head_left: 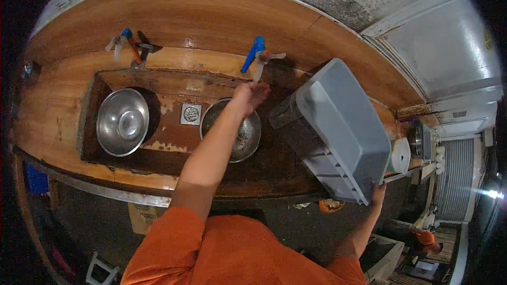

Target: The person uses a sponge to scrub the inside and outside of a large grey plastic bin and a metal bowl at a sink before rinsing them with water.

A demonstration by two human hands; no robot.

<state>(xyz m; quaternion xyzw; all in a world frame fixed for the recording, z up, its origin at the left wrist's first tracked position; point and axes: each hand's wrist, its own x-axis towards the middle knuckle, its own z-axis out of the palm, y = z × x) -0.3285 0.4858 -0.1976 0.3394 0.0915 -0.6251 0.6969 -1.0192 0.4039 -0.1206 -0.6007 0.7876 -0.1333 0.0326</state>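
Note:
My left hand (252, 95) reaches across the sink (170, 134), just beneath a blue plastic tap (250, 57). A pale strip (258, 72) hangs from the tap down to my fingers; whether they touch it I cannot tell. The hand appears to hold nothing. Under my left forearm sits a metal bowl (247, 138) with dark bits inside, partly covered by the arm. My right hand (378, 192) grips the near corner of a large grey plastic bin (344, 107), which is tilted over the sink's right end.
A second metal bowl (122, 122) leans inside the sink's left end, near a square drain (191, 114). Another tap (130, 45) with a blue top stands at the back left. Right of the bin is a white-lidded tub (401, 155). A person in orange (427, 239) is farther right.

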